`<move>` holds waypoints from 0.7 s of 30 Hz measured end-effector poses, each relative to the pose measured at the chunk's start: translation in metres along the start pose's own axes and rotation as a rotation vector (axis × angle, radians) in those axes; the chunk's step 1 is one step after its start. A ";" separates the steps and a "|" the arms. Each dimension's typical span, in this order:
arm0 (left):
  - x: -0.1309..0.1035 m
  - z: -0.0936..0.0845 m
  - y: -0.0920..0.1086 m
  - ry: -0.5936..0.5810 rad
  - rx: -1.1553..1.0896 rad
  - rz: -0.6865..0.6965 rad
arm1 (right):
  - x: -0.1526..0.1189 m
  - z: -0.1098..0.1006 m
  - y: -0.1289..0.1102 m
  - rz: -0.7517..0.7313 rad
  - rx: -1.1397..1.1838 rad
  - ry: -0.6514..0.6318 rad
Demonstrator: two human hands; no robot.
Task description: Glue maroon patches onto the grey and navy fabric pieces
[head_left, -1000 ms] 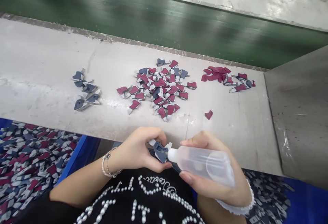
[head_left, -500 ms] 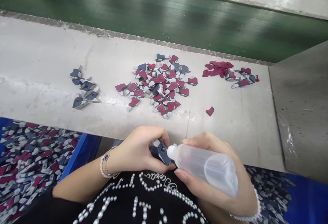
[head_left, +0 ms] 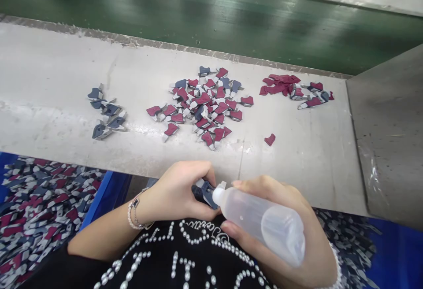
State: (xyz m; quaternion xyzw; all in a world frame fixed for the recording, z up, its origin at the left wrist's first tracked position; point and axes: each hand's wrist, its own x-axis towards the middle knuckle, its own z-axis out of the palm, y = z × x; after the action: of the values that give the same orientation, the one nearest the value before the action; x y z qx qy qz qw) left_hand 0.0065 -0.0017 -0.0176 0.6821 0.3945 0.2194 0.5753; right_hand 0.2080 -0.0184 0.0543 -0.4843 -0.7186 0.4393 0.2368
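Near the table's front edge, my left hand (head_left: pixel 185 192) is closed around a small dark blue and grey plastic part (head_left: pixel 208 193), its fingers hiding much of it. My right hand (head_left: pixel 274 231) grips a translucent squeeze bottle (head_left: pixel 261 223), tilted with its white nozzle toward that part. The nozzle end is at the part's near face; whether it touches I cannot tell. Beyond my hands lies a pile of similar parts (head_left: pixel 203 99), most with maroon tops and some dark blue. A single maroon piece (head_left: pixel 270 139) lies to the right of the pile.
At the left are several blue-grey parts (head_left: pixel 110 109). Flat maroon pieces (head_left: pixel 279 84) and a few assembled parts (head_left: pixel 313 97) sit at the back right. Blue bins (head_left: pixel 99 201) full of parts stand below the table on both sides. A metal wall (head_left: pixel 390 139) bounds the right.
The bottle has shifted slightly left and tipped further, its base lower, its nozzle closer over the part. My left hand stays almost in place. The view has shifted a little.
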 end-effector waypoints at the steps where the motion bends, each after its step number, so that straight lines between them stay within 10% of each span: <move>1: 0.000 0.000 0.000 0.003 0.000 0.003 | -0.001 0.000 0.000 0.013 0.018 0.010; 21: 0.000 0.000 0.004 -0.050 0.078 -0.006 | -0.006 -0.006 -0.001 -0.001 -0.030 -0.040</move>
State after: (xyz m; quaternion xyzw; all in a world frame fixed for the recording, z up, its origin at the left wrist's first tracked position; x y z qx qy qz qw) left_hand 0.0080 -0.0020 -0.0137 0.7082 0.3902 0.1848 0.5586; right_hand 0.2144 -0.0215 0.0586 -0.4786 -0.7300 0.4380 0.2151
